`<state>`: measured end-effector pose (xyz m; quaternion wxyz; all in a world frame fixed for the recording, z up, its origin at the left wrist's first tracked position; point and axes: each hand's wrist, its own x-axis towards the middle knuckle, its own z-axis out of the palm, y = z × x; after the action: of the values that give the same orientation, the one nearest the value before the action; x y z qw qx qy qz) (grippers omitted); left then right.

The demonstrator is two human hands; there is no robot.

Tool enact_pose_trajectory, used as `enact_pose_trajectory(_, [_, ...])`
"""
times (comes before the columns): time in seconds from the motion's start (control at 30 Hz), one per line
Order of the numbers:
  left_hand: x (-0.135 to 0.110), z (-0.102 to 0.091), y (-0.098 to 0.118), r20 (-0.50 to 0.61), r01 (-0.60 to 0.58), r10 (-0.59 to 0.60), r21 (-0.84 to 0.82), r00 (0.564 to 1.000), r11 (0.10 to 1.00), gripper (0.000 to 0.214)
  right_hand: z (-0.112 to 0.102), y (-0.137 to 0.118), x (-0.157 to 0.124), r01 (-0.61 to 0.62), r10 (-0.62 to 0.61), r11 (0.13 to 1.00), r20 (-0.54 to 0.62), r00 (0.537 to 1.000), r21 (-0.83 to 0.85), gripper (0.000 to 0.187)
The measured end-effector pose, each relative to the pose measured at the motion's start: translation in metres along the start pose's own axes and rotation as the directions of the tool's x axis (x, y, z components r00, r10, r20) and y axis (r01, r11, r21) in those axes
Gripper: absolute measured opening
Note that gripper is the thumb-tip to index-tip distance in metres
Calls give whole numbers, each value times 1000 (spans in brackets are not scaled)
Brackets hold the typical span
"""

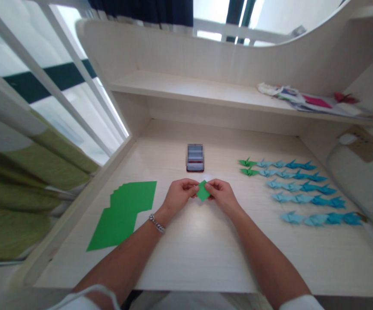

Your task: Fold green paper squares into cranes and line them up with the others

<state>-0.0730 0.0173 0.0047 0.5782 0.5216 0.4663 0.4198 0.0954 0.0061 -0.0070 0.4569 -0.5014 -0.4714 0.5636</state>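
A small folded square of green origami paper [203, 192] is held up like a diamond just above the desk. My left hand [182, 193] pinches its left corner between thumb and fingers. On the opposite side, my right hand [220, 193] grips the right corner the same way. Flat green sheets [121, 211] lie overlapped on the desk, left of my left forearm. Off to the right, rows of folded paper cranes rest on the surface: green cranes [247, 171], pale blue cranes [285, 186] and deeper blue cranes [318, 187].
A phone [195, 157] lies beyond my hands, its screen blurred. Above the back of the desk [192, 254] runs a shelf [199, 88] with papers [302, 101] at its right end. A plug [347, 138] with a cable sits in the right wall socket.
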Motion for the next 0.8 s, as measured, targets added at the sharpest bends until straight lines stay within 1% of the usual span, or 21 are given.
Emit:
enact_pose_trajectory(0.1, [-1,1,-1,48,10,-10,7,999,1000,25,-1,2,1,29,-30,999,-17,999,-42,28])
enact_pose_trajectory(0.23, [-3,4,-4,105,49,-51,28,993,998,22,-1,4,2,125,-130,984,-35,991,-125,22])
enact_pose_trajectory(0.3, [-3,5,-4,129,68,-73,45,989,997,22,-1,5,2,143,-149,979,-34,988,-142,22])
enact_pose_trajectory(0.4, [-3,4,-5,129,75,-82,59,988,995,21,2,5,2,132,-137,985,-41,990,-106,26])
enact_pose_trajectory(0.57, [0,1,-5,55,51,-52,18,997,999,25,2,3,2,40,-40,999,-67,997,-4,31])
enact_pose_trajectory(0.63, [0,0,-4,75,54,-54,2,996,999,29,1,2,2,33,-34,999,-87,996,-9,32])
enact_pose_trajectory(0.7, [-2,1,-2,124,67,-68,8,990,998,32,1,2,2,55,-57,998,-112,992,-23,33])
enact_pose_trajectory(0.8, [-5,4,0,188,90,-96,38,977,995,29,1,3,3,95,-97,995,-168,981,-21,34])
